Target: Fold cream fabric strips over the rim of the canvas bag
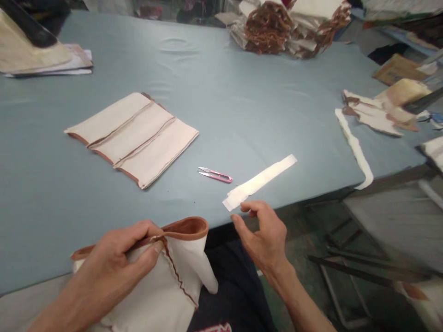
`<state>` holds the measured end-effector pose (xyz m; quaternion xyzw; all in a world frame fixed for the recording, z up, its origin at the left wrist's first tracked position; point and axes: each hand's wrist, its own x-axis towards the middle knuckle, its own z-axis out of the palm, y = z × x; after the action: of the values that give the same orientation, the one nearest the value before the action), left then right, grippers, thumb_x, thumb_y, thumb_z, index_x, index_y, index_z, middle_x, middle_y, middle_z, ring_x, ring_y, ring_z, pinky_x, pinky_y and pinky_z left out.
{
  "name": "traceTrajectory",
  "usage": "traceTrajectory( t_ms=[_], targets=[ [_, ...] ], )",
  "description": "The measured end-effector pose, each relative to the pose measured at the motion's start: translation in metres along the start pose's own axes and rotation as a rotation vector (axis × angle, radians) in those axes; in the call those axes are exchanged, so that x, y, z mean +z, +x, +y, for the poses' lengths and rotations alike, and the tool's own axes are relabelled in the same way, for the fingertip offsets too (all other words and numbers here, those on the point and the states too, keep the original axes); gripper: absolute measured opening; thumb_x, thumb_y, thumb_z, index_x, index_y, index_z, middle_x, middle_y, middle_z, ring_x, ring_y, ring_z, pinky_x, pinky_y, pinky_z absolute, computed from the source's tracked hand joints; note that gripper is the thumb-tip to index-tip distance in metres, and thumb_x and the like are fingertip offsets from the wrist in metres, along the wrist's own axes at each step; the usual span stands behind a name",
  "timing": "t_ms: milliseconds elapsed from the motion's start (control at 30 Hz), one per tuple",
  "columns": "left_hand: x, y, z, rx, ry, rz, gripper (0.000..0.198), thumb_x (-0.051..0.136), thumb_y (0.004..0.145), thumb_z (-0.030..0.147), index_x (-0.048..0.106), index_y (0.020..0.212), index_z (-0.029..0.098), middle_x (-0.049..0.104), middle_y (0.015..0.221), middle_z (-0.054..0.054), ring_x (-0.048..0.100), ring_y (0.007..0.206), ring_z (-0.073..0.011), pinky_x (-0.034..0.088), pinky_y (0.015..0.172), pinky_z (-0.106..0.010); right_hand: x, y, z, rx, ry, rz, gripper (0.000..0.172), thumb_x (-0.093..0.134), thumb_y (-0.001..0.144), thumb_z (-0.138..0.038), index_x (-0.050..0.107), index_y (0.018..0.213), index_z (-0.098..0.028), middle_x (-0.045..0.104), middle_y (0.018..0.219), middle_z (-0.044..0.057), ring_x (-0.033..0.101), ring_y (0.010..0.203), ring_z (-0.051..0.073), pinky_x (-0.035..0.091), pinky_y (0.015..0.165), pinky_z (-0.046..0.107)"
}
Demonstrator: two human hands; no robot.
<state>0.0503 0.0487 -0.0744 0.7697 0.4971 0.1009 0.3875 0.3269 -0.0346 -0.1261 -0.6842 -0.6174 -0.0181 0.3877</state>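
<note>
Left hand (114,258) pinches brown-edged cloth (188,258); right hand (265,237) open, just below white strip (259,181).

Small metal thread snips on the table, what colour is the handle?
The snips are pink; head view.

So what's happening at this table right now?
A person works at a blue-grey table. Their left hand pinches the brown-trimmed edge of a cream fabric piece at the near table edge. The right hand hovers open and empty just short of a white strip. Pink thread snips lie untouched nearby.
</note>
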Motion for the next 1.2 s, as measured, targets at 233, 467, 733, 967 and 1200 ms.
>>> traceTrajectory(
  t_ms=[233, 467, 733, 967, 1200],
  targets=[
    [0.005, 0.007, 0.005, -0.013, 0.141, 0.047, 0.022, 0.052, 0.087, 0.034, 0.072, 0.087, 0.028, 0.074, 0.070, 0.008, 0.067, 0.064, -0.0147, 0.046, 0.065, -0.022, 0.002, 0.014, 0.010, -0.058, -0.248, -0.229, 0.018, 0.072, 0.096, -0.037, 0.068, 0.097, -0.019, 0.072, 0.086, 0.005, 0.067, 0.079, 0.023, 0.046, 0.071, 0.033],
    [0.009, 0.005, 0.017, 0.039, -0.021, 0.084, 0.018, 0.057, 0.086, 0.036, 0.070, 0.096, 0.029, 0.078, 0.082, 0.007, 0.072, 0.072, -0.0159, 0.051, 0.071, -0.023, 0.006, 0.019, 0.007, -0.092, -0.326, -0.319, 0.019, 0.062, 0.103, -0.024, 0.069, 0.086, -0.021, 0.071, 0.080, 0.004, 0.064, 0.076, 0.020, 0.039, 0.070, 0.032],
    [0.020, 0.017, 0.022, 0.098, -0.306, -0.013, 0.032, 0.048, 0.098, 0.044, 0.069, 0.086, 0.022, 0.071, 0.071, 0.002, 0.065, 0.065, -0.0168, 0.050, 0.061, -0.024, 0.010, 0.025, 0.016, 0.184, -0.086, -0.377, 0.018, 0.055, 0.095, -0.021, 0.065, 0.080, -0.021, 0.069, 0.078, 0.004, 0.059, 0.071, 0.018, 0.035, 0.067, 0.029],
    [0.040, 0.038, 0.034, 0.129, -0.223, -0.017, 0.051, 0.030, 0.104, 0.046, 0.067, 0.082, 0.020, 0.067, 0.071, -0.001, 0.065, 0.072, -0.0202, 0.049, 0.070, -0.031, 0.005, 0.028, 0.024, 0.362, 0.124, -0.416, 0.024, 0.056, 0.094, -0.036, 0.064, 0.077, -0.021, 0.062, 0.068, -0.002, 0.054, 0.062, 0.016, 0.038, 0.063, 0.027],
    [0.063, 0.049, 0.061, 0.126, -0.074, -0.146, 0.036, 0.037, 0.100, 0.036, 0.068, 0.109, 0.019, 0.070, 0.071, -0.002, 0.064, 0.066, -0.0204, 0.042, 0.066, -0.032, -0.001, 0.034, 0.036, 0.464, 0.386, -0.451, 0.033, 0.058, 0.095, -0.048, 0.064, 0.080, -0.020, 0.056, 0.068, -0.003, 0.048, 0.063, 0.015, 0.038, 0.061, 0.026]
  ],
)
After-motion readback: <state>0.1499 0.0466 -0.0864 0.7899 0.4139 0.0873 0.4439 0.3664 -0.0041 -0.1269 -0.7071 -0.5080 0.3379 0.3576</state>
